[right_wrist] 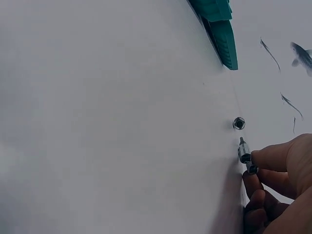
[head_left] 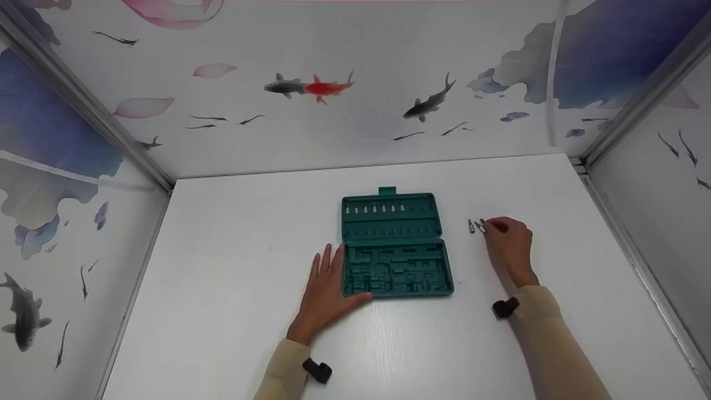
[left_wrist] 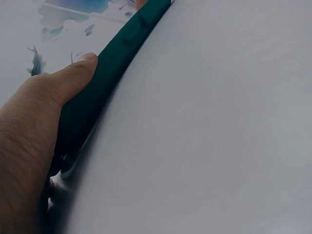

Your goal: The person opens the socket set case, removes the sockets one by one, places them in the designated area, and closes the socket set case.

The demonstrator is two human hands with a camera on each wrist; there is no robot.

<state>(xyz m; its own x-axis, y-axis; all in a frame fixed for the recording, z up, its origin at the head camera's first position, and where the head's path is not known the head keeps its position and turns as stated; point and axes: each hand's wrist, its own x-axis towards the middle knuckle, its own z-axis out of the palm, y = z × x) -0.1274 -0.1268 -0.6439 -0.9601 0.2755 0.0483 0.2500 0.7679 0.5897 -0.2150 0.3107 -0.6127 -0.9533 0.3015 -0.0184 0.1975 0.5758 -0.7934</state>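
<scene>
An unfolded green plastic tool case (head_left: 398, 297) lies on the white table. My left hand (head_left: 323, 294) rests at its lower left corner, fingers stretched along the left side. In the left wrist view the thumb (left_wrist: 78, 75) touches the case's front wall (left_wrist: 105, 73). To the right of the case, my right hand (head_left: 510, 244) pinches a small metal bit socket (right_wrist: 251, 168) between thumb and fingertips. Close beside it is a second bit socket (right_wrist: 243, 152) with a thin tip. A third bit socket (right_wrist: 239, 123) shows its hollow end, a little apart.
Several small light-coloured bits (head_left: 374, 210) stand in a row in the case's upper half. The lower half (head_left: 397, 272) has moulded recesses. White panels printed with fish (head_left: 427, 104) enclose the table (head_left: 233, 233) at the back and sides.
</scene>
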